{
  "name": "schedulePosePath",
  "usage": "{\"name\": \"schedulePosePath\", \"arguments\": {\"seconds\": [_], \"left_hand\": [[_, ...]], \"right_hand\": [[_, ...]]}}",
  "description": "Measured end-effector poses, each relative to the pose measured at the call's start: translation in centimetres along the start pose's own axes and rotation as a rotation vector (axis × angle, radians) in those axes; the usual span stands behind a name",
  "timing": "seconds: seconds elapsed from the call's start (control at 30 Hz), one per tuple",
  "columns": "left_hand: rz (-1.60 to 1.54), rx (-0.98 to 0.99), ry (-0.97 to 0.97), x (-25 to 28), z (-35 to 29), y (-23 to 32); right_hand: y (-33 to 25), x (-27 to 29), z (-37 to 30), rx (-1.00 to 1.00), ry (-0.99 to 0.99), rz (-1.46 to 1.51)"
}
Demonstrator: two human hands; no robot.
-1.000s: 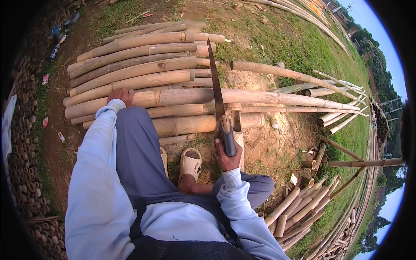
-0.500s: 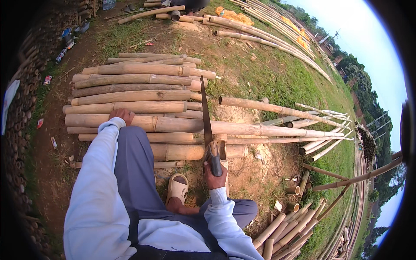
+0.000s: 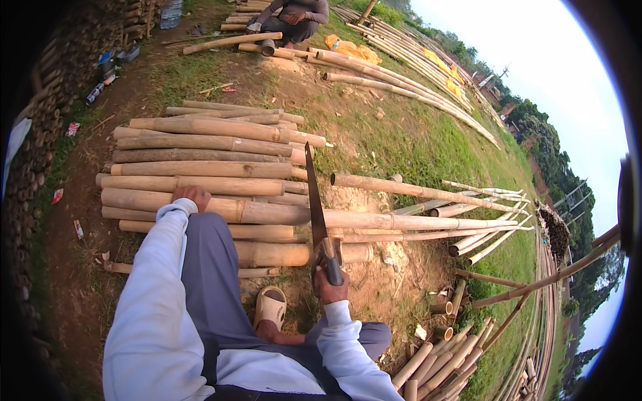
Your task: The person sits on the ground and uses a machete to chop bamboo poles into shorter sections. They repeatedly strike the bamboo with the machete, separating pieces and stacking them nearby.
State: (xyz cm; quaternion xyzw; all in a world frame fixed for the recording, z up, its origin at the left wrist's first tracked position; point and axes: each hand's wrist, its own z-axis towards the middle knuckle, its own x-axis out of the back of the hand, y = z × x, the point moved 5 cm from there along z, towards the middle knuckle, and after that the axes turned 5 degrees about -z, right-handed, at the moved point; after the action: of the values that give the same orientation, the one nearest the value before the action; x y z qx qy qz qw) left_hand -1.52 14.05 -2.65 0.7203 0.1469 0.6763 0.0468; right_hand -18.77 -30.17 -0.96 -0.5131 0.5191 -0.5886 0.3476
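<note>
From out here I see my right hand point(image 3: 330, 286) wrapped round a saw point(image 3: 315, 200), blade crossing the long bamboo pole point(image 3: 401, 221). My left hand point(image 3: 192, 196) rests on that pole's left part; whether it grips, I cannot tell.

Two hands point(image 3: 192, 195), one saw point(image 3: 315, 204), one sandal point(image 3: 270, 305), one co-worker point(image 3: 304, 13), dozens of bamboo poles point(image 3: 257, 212).

1. Brown soil point(image 3: 83, 291) spreads across the left of the frame.
2. Green grass point(image 3: 401, 147) covers the upper middle.
3. Dark trees point(image 3: 545, 137) line the right.
4. Bright, pale sky point(image 3: 535, 47) fills the upper right.
</note>
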Motion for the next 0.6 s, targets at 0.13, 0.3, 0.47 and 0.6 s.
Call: {"name": "schedulePosePath", "arguments": {"seconds": [0.13,0.3,0.47,0.6], "left_hand": [[-0.02,-0.002,-0.045,0.5,-0.3,0.4],[0.035,0.02,-0.128,0.2,0.1,0.2],[0.039,-0.08,-0.061,-0.3,0.1,0.2],[0.009,-0.033,-0.043,-0.8,0.4,-0.3]], "right_hand": [[1.0,0.1,0.4,0.059,0.038,-0.033],[0.9,0.1,0.5,0.071,0.043,-0.055],[0.8,0.0,0.2,-0.011,0.017,-0.048],[1.0,0.2,0.3,0.089,0.078,-0.073]]}}
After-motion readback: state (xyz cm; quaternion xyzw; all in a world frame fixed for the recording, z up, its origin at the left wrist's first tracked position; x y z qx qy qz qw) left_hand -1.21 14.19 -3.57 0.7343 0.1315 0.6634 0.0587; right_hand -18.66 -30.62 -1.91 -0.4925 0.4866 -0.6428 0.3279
